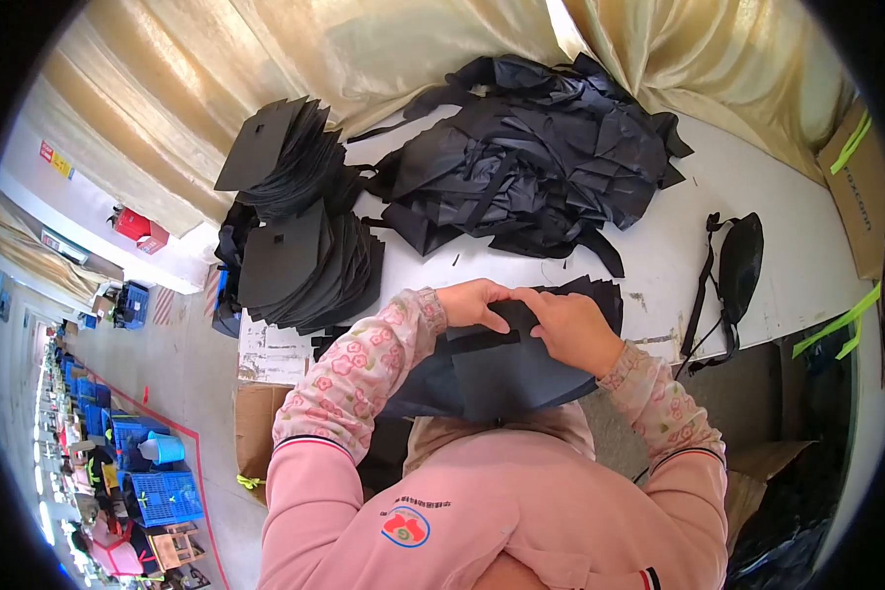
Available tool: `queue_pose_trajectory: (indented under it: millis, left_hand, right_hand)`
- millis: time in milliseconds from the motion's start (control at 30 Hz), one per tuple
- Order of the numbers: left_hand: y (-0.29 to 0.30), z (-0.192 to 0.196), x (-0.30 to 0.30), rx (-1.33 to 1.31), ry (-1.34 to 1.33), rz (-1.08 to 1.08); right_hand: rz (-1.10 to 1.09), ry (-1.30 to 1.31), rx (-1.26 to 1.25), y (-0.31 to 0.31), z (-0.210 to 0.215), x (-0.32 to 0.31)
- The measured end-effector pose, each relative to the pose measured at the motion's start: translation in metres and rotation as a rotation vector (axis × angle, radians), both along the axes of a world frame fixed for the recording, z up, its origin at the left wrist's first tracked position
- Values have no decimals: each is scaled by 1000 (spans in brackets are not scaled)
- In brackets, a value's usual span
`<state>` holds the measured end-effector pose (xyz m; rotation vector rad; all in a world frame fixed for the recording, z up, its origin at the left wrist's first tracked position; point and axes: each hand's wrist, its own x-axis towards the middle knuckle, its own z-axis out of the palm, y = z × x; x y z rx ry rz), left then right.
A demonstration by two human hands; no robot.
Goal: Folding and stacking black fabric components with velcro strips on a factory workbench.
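At the table's near edge, both my hands meet over a black fabric panel [506, 376], which hangs down over the edge toward my lap. My left hand [472, 303] is closed, thumb and fingers pinching at the panel's upper part. Close against it, my right hand [572, 329] is closed on the same part, its fingertips touching the left ones. A short black strap [477, 342] lies across the panel below my left fingers. More dark sheets [600, 293] show behind my right hand. What exactly sits between the fingertips is partly hidden.
On the white table [659, 258], a heap of black fabric [531, 147] lies at the back. Two stacks of black panels [310, 261] stand at the left. A black pouch with straps [740, 265] lies right. A cardboard box [860, 202] stands beyond the right edge.
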<state>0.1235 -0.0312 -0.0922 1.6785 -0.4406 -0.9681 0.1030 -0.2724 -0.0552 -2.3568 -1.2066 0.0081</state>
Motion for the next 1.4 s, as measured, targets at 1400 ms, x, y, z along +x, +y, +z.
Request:
queue_pose_trajectory:
  millis: [1400]
  left_hand:
    - [-36, -67, -110, 476, -961, -82]
  right_hand:
    - [-582, -73, -271, 18, -74, 348]
